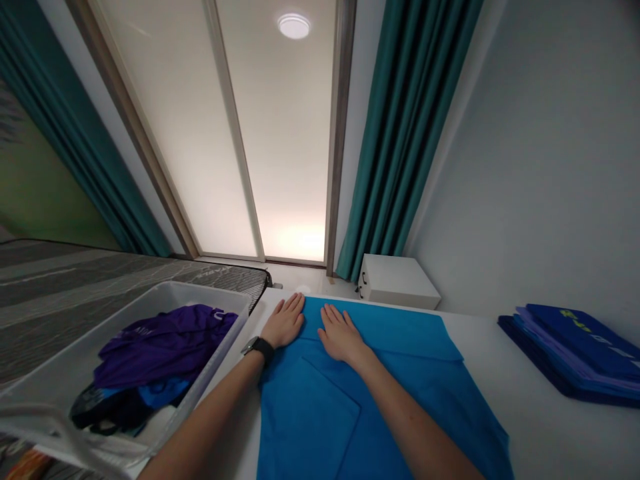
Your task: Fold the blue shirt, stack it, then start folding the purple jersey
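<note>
Both my hands lie flat, fingers spread, holding nothing: left hand point(286, 321) and right hand point(340, 335) pressed on the far edge of the blue cloth point(370, 393) spread over the white table point(550, 427).

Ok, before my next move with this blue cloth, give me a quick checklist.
1. Hands empty: left hand and right hand both lie open and flat, holding nothing. Ok.
2. Hand placement: the right hand rests on the blue garment and the left at its left edge. Ok.
3. Garment flat on the white table: the far part lies smooth, with fold lines showing. Ok.
4. Near edge of the garment: out of view. Cannot tell.
5. Folded stack on the right lies apart from the garment. Ok.
6. Bin with purple clothes sits left of the garment, beside the left forearm. Ok.
</note>
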Motion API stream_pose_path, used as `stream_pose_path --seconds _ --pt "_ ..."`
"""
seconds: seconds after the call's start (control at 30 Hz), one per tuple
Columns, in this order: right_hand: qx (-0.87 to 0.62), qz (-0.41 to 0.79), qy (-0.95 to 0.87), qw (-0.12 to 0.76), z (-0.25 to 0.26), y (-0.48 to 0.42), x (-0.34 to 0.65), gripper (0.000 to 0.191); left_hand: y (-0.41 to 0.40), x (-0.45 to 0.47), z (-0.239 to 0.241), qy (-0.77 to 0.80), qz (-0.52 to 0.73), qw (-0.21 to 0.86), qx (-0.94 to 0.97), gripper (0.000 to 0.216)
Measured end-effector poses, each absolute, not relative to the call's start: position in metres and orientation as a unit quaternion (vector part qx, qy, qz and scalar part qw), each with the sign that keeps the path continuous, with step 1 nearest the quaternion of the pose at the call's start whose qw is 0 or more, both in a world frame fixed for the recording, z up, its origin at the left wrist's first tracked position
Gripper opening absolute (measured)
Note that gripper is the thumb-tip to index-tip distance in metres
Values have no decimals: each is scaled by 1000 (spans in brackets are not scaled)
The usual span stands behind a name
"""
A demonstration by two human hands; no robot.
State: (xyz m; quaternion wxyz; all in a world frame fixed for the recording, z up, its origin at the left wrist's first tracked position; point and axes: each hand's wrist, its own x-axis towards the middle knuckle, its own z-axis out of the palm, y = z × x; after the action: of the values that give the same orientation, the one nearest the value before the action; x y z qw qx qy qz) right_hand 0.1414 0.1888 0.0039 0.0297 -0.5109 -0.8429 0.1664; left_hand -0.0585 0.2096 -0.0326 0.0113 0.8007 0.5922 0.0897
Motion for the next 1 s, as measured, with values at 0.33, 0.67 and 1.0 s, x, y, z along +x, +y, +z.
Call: stream_pose_path --seconds 0.33,0.67,1.0 --pt "-523 94 -842 87 -2 207 93 60 209 -59 -34 586 64 -33 807 54" --pt "-568 109 -814 59 -18 214 168 69 210 -58 -32 595 83 -13 799 55" --pt "-621 104 -777 17 -20 208 269 73 212 -58 -31 597 85 -6 797 56"
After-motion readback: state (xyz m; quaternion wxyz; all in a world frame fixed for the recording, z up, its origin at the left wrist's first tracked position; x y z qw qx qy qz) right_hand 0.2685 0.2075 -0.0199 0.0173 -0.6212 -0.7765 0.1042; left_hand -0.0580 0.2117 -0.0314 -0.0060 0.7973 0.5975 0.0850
